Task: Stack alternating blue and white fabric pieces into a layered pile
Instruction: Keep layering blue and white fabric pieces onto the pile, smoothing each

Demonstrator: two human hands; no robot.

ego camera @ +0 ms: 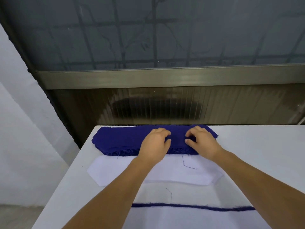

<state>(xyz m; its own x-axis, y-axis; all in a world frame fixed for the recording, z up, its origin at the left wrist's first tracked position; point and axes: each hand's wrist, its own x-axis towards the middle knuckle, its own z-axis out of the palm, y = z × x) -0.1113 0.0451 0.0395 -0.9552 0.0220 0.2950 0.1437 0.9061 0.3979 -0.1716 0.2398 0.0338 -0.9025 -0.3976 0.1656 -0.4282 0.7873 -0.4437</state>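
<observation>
Blue fabric stack (125, 139): woven cloth, matt, deep navy, near edge frayed with loose threads. White fabric pieces (115, 171): thin, matt cloth, smooth, cleanly cut. Layered pile (189, 215) nearest: white cloth on top, fuzzy blue edge showing. Table (255, 154): smooth white, faint sheen. Window sill (165, 78): brushed metal, dull shine. Pane (165, 30) above: frosted glass. Panel (165, 106) below: ribbed, glossy.

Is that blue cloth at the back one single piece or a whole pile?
A pile: the blue fabric stack shows many layered edges at its left end and frayed threads along the front.
</observation>
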